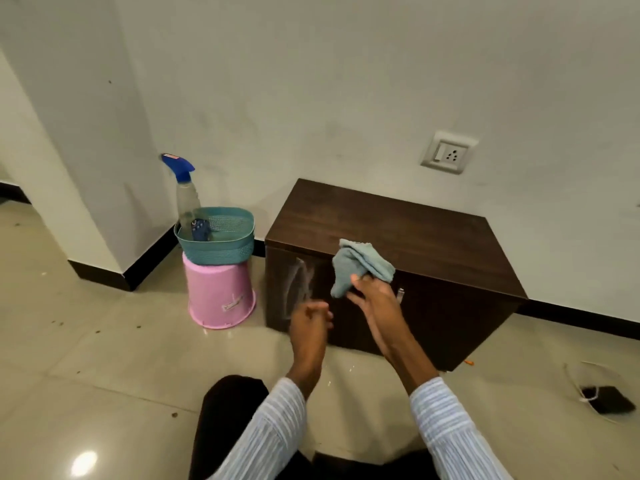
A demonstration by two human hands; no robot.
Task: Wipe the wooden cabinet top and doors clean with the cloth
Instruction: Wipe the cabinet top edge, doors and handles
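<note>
While bunched up in the right hand [375, 303], not yet flat on any wood. Blue-green cloth [360, 265] up by the front edge of the cabinet top [398, 230], long side running up and down, one end dangling. Right hand just under it, fingers and thumb curled round the lower part, pinching it tight. Just behind and lower down: the doors, with a white smeary mark [299, 285] on the left door, off to the left of the cloth. Small metal handle [400, 295] just right of that hand. Left hand [310, 322] lower and further left, near the smeary door, apart from the cloth. Fingers curled in, maybe holding nothing, but too blurry to be sure. Right hand nearer the wood, and already holding the cloth, so best for the job. Likely next: push the cloth forward and left onto the mark, or lift it up onto the top.
</note>
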